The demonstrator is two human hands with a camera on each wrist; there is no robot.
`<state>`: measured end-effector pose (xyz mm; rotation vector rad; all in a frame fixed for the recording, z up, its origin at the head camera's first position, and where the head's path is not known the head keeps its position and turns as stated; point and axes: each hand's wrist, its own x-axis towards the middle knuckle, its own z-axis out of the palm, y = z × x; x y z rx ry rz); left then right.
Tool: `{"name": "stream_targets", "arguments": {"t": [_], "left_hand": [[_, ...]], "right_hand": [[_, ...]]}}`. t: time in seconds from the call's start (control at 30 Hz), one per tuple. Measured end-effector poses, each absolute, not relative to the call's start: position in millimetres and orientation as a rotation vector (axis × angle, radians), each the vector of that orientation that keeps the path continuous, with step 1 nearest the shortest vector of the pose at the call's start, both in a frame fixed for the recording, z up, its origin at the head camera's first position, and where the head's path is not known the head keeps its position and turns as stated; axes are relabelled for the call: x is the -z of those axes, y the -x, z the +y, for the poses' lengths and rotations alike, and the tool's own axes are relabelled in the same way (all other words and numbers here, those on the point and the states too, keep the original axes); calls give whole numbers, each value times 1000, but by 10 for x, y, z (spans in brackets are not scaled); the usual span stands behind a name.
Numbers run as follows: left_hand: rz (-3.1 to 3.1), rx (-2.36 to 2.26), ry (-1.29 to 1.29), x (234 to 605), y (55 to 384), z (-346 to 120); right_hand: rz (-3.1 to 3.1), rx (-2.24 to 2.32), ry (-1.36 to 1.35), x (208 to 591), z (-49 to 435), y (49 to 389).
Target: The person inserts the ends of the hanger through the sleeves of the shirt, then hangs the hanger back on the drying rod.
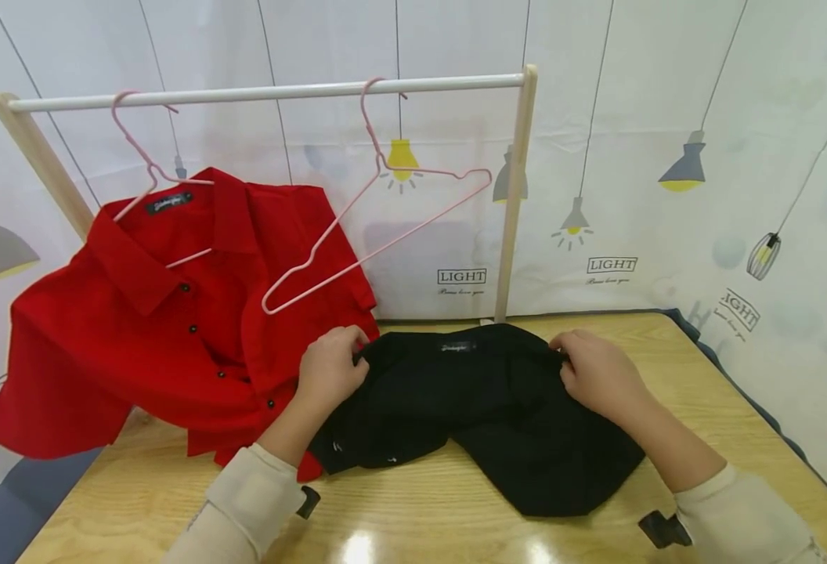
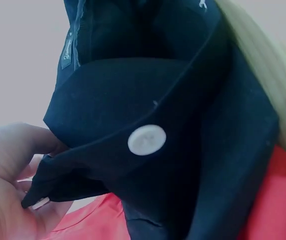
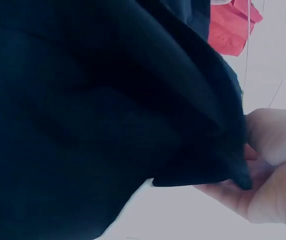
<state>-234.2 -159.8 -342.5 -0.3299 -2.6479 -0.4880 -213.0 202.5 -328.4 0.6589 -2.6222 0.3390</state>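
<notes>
Between both hands hangs a black shirt with a small label inside its upper edge and a white button on its front. My left hand pinches its upper left edge, with cloth between thumb and fingers in the left wrist view. The upper right edge is gripped by my right hand; dark folds fill much of the right wrist view. The lower part droops over the wooden table. Behind it, a pink hanger hangs bare on the white rail.
To the left, a red short-sleeved shirt with dark buttons hangs from another pink hanger. The rack's wooden post stands behind the black shirt. A cloth backdrop printed with lamps rises behind the table.
</notes>
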Motion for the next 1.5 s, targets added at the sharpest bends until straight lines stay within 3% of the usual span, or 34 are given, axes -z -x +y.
{"name": "stream_targets", "arguments": {"t": [0.5, 1.03, 1.5], "left_hand": [[-2658, 440, 402, 3473, 2363, -1602], [-2734, 449, 454, 3386, 2299, -1605], [-2564, 415, 593, 3060, 2060, -1568]], "right_hand": [[-3164, -431, -864, 2875, 1971, 2528], [-3294, -866, -795, 2830, 2120, 2507], [-3344, -902, -756, 2829, 2172, 2476]]}}
